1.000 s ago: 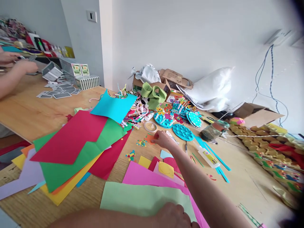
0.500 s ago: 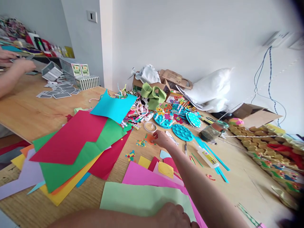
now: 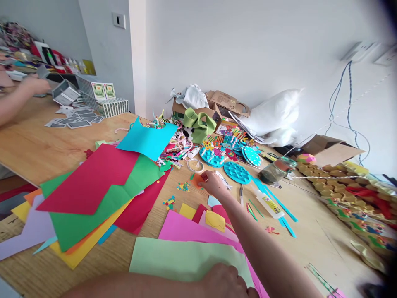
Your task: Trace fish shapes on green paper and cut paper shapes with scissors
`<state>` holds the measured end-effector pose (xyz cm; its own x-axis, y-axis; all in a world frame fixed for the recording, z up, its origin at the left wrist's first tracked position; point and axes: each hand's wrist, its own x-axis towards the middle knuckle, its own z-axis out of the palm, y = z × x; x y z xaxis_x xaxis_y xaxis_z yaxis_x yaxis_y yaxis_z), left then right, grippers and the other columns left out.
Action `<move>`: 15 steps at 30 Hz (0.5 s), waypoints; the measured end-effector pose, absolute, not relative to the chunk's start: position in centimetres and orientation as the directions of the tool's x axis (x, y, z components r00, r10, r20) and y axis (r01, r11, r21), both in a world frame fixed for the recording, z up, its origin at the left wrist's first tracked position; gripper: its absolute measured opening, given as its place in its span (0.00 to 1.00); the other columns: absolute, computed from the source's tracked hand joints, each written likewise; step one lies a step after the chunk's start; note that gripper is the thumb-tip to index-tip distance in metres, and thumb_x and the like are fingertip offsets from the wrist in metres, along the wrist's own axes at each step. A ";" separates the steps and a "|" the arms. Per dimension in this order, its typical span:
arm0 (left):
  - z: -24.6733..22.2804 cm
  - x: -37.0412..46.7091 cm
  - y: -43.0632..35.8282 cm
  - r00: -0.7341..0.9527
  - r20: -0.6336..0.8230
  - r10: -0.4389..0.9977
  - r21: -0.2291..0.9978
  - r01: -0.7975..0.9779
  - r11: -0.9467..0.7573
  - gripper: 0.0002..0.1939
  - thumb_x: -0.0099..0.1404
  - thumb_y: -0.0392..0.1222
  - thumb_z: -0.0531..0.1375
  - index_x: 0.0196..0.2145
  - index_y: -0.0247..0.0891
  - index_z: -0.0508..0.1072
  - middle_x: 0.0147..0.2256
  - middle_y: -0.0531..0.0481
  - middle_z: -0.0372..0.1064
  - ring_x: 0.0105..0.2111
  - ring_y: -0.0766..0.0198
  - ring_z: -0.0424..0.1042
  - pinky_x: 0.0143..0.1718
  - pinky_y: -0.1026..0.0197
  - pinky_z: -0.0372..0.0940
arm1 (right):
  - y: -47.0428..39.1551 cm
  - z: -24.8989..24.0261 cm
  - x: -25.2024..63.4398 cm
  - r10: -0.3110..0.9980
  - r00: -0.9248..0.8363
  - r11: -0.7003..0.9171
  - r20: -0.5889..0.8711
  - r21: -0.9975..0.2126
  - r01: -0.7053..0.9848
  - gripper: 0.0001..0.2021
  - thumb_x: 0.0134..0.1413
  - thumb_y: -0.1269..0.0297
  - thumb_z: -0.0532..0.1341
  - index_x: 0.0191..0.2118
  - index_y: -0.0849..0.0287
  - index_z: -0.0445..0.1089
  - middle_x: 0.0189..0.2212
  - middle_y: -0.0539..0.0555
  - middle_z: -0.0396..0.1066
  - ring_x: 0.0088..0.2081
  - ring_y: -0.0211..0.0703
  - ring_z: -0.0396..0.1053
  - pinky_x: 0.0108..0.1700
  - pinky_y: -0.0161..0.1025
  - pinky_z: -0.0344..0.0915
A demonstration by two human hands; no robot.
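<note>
wooden table [image 3: 114, 257]: one glue bottle [image 3: 270, 204], label too small to read; one glass jar [image 3: 277, 171], something dark inside. right hand [image 3: 212, 183] touches one orange paper [image 3: 196, 181] near one white ring [image 3: 196, 171], pinched or not i can't tell; left hand [image 3: 223, 282] lies curled on pale green paper [image 3: 170, 254], grip unclear.

- I've got 2 of the wearer's hands on my feed, one left hand [image 3: 225, 280] and one right hand [image 3: 213, 183]
- 1 orange scrap [image 3: 196, 180]
- 1 pale green sheet [image 3: 169, 255]
- 1 big turquoise sheet [image 3: 147, 140]
- 2 little piles of colored bits [image 3: 169, 203], from what I can see
- just 1 pale ring [image 3: 188, 166]
- 1 glue bottle [image 3: 271, 204]
- 1 jar [image 3: 269, 173]
- 1 big green bow [image 3: 201, 126]
- 1 wall switch [image 3: 119, 20]
- loose grey cards [image 3: 79, 124]: too overlapped, I can't get a number
</note>
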<state>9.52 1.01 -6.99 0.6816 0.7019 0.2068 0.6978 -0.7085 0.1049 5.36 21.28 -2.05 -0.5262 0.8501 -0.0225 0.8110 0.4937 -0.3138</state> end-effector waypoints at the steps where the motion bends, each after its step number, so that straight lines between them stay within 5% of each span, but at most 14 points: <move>1: -7.0 9.5 1.0 0.679 0.213 0.702 0.097 0.701 -0.707 0.13 0.61 0.41 0.60 0.24 0.35 0.62 0.17 0.50 0.66 0.18 0.65 0.66 0.15 0.66 0.40 | 21.3 -2.1 5.4 0.855 -0.519 0.488 -0.013 -0.322 0.812 0.09 0.43 0.67 0.67 0.34 0.59 0.72 0.35 0.55 0.74 0.38 0.45 0.70 0.34 0.34 0.58; 15: -6.6 9.6 0.9 0.686 0.159 0.710 0.081 0.708 -0.702 0.11 0.60 0.39 0.62 0.25 0.34 0.64 0.20 0.49 0.68 0.19 0.63 0.69 0.13 0.65 0.43 | 24.0 -1.9 7.5 0.913 -0.408 0.309 -0.004 -0.648 0.697 0.02 0.47 0.69 0.61 0.27 0.61 0.68 0.22 0.52 0.71 0.24 0.38 0.67 0.25 0.33 0.60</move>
